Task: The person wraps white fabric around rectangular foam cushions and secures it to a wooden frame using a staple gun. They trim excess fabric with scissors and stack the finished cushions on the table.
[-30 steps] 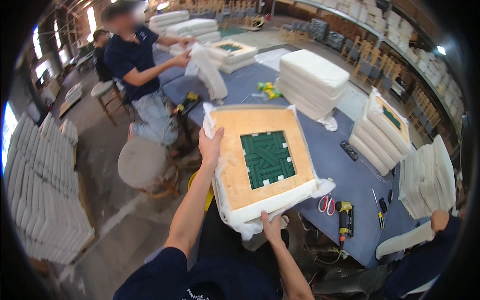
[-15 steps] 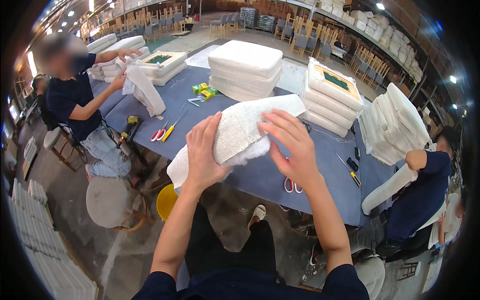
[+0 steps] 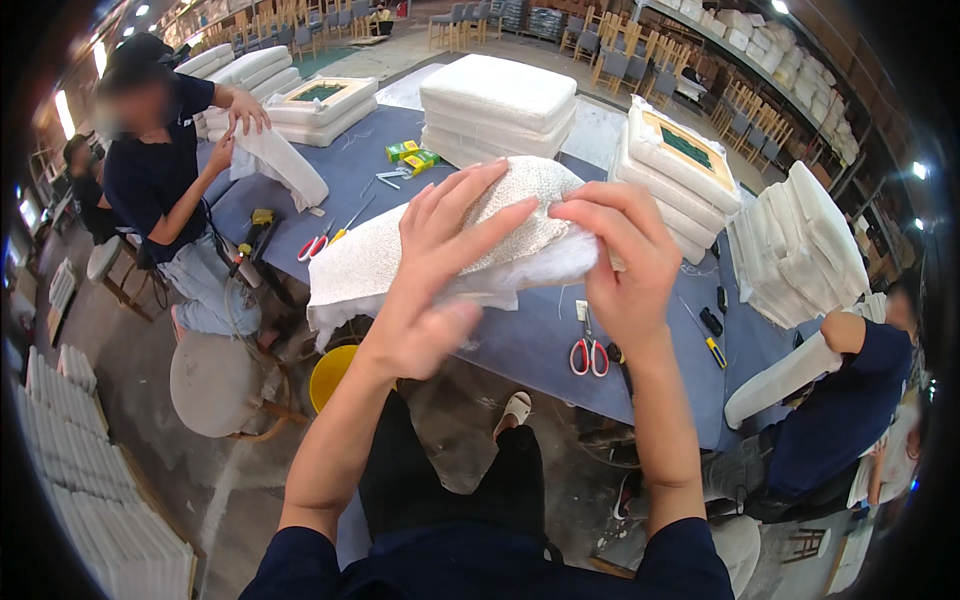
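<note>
A white fabric-covered padded piece (image 3: 360,250), with fluffy white wadding (image 3: 535,268) showing along its near edge, is held up over the near side of the table. My left hand (image 3: 435,255) lies across it, fingers stretched over the fabric and thumb blurred, away from the surface. At the right end, the fingertips of my right hand (image 3: 630,250) pinch the fabric edge above the wadding. Whether a needle or thread is between them cannot be made out. Red-handled scissors (image 3: 588,357) lie on the table below my right hand.
On the blue-grey table (image 3: 540,335) stand stacks of white cushions (image 3: 495,110) and green-yellow boxes (image 3: 420,160). A screwdriver (image 3: 715,350) lies at the right. One person (image 3: 165,150) works at the left, another (image 3: 840,390) at the right. A yellow bucket (image 3: 333,375) and stool (image 3: 225,385) stand below.
My left hand has shifted from gripping the piece's side to lying across its top, thumb lifted. My right hand has closed its fingertips on the edge. The padded piece has tilted, showing more wadding.
</note>
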### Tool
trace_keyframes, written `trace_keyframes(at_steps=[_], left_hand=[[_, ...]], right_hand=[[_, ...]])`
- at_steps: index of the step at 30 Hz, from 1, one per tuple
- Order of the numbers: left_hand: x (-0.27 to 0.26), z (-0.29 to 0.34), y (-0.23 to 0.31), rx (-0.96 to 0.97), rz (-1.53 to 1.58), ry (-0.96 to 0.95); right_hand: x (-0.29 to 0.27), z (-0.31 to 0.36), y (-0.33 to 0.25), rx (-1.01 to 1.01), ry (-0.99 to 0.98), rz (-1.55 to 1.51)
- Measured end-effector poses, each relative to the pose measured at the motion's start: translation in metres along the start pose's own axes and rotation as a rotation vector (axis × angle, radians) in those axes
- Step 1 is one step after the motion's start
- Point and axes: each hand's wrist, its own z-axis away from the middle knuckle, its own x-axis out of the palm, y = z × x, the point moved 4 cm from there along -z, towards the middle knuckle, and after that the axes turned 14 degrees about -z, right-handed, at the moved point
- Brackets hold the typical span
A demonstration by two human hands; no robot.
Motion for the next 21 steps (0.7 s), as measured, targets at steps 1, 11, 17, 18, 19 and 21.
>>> trace_keyframes(at_steps=[1,11,17,18,19,21], left_hand=[[0.002,-0.001,-0.001,-0.025,-0.005,0.002],[0.025,-0.011,0.025,-0.002,-0.395,0.030],[0.017,-0.023,0.010,-0.036,-0.429,0.078],[0.017,-0.024,0.011,-0.030,-0.433,0.076],[0.018,-0.024,0.011,-0.030,-0.437,0.075],[0.018,-0.026,0.012,-0.015,-0.432,0.073]], right_hand=[[-0.001,-0.003,0.000,0.055,-0.046,-0.038],[-0.032,-0.035,0.023,0.425,-0.607,-0.446],[-0.015,-0.023,-0.009,0.013,-0.298,-0.016],[-0.013,-0.020,-0.008,-0.017,-0.266,0.035],[-0.010,-0.019,-0.009,-0.046,-0.238,0.083],[-0.005,-0.021,-0.010,-0.160,-0.197,0.158]])
